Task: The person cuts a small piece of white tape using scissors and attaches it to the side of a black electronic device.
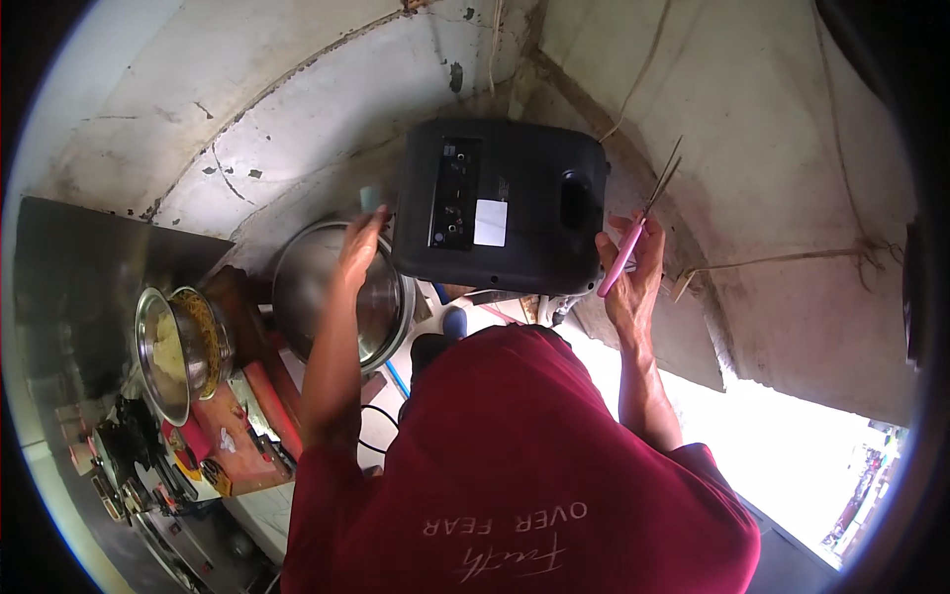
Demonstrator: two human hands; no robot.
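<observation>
A black portable speaker (534,200) faces me with its back side, which has a panel of sockets and a white label (490,223). My left hand (361,249) is raised beside the speaker's left edge, its fingertips very near it; I cannot tell whether they touch. In my right hand (637,275), near the lower right corner of the speaker, is a pair of scissors with pink handles (620,260). Their thin metal blades point up and away from me. Behind my left hand, a pale green object (369,197) shows partly.
Below my left arm stands a large round metal pot (297,275). On the left, metal bowls (163,356) hold food beside a cluttered red-brown table (256,471). A cord (779,256) runs along the stained wall (801,327). Bright light enters at the lower right.
</observation>
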